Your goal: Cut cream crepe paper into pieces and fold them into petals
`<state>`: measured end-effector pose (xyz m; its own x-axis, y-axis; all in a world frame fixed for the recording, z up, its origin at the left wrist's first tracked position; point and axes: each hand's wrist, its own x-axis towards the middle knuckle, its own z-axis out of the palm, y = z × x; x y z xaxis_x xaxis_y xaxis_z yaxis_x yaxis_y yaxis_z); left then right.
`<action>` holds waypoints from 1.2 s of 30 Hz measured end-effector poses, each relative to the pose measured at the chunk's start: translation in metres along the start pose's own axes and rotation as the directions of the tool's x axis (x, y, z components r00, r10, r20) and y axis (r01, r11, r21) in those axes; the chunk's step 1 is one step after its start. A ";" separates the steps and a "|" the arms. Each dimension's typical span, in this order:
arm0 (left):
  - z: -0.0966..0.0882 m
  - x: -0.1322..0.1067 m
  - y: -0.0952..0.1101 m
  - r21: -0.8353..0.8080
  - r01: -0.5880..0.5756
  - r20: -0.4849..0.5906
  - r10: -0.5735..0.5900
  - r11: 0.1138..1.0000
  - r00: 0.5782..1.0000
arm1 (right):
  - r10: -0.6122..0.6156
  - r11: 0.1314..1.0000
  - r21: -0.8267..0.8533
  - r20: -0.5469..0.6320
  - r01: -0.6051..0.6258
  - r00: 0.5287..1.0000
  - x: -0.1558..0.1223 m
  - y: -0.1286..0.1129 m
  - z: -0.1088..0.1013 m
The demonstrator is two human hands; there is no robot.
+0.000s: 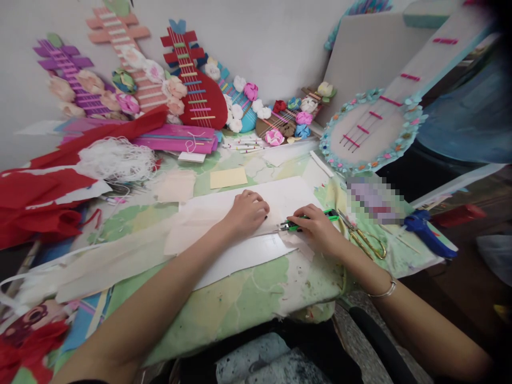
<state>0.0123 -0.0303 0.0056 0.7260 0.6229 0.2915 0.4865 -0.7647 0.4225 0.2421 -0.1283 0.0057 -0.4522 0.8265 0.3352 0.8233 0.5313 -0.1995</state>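
Bottom edge, closest to the lens: both your forearms run up from the corners onto the table with the green patterned cover [240, 298]; thin silver bangle [384, 292] on the R wrist.

L hand [248, 210]: not gripping anything. Fingers bent, tips and palm pressed down on the big white flat sheet [286, 194], which lies mid-table.

R hand [318, 230]: closed around the green-and-black utility knife [310, 218]. Knife lies low, nearly flat, blade end pointing left toward the L hand. Tip sits at the sheet's near edge, just beside the L fingers. Can't tell if the blade is in the material.

Just right of the R hand: gold-handled scissors [366, 242] flat on the table. Further right, near the table edge: blue glue gun [428, 230].

Behind the sheet: pale yellow paper square [229, 177]. Back left: tangle of white thread [116, 159], partly on crumpled red material [36, 197].

Against the wall: red guitar-shaped craft piece [200, 90] among others w/ paper flowers. Right rear: round pale board w/ flower-trimmed rim [372, 130], tilted.
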 end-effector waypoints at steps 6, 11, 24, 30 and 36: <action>-0.002 -0.007 0.004 0.023 -0.035 0.062 0.033 0.999 0.998 | 0.006 1.000 -0.008 0.005 -0.006 1.000 -0.003 0.000 -0.001; 0.001 -0.015 -0.002 -0.016 -0.038 0.060 0.039 0.999 0.997 | -0.001 1.000 0.031 -0.019 0.001 1.000 -0.004 0.002 0.000; 0.005 -0.025 -0.004 -0.071 -0.069 0.012 0.070 0.995 0.997 | 0.006 0.999 0.046 -0.013 -0.006 1.000 -0.003 0.001 -0.001; 0.008 -0.026 -0.003 -0.078 -0.029 -0.023 0.028 0.997 0.999 | 0.008 0.998 0.054 0.017 -0.009 1.000 -0.005 -0.001 -0.001; 0.008 -0.026 -0.002 -0.081 -0.026 -0.031 0.023 0.996 0.999 | 0.008 1.000 0.030 0.021 -0.009 1.000 -0.006 -0.004 0.000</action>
<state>-0.0039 -0.0463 -0.0103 0.7218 0.6096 0.3276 0.4267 -0.7647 0.4829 0.2421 -0.1355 0.0044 -0.4523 0.8345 0.3146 0.8166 0.5293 -0.2301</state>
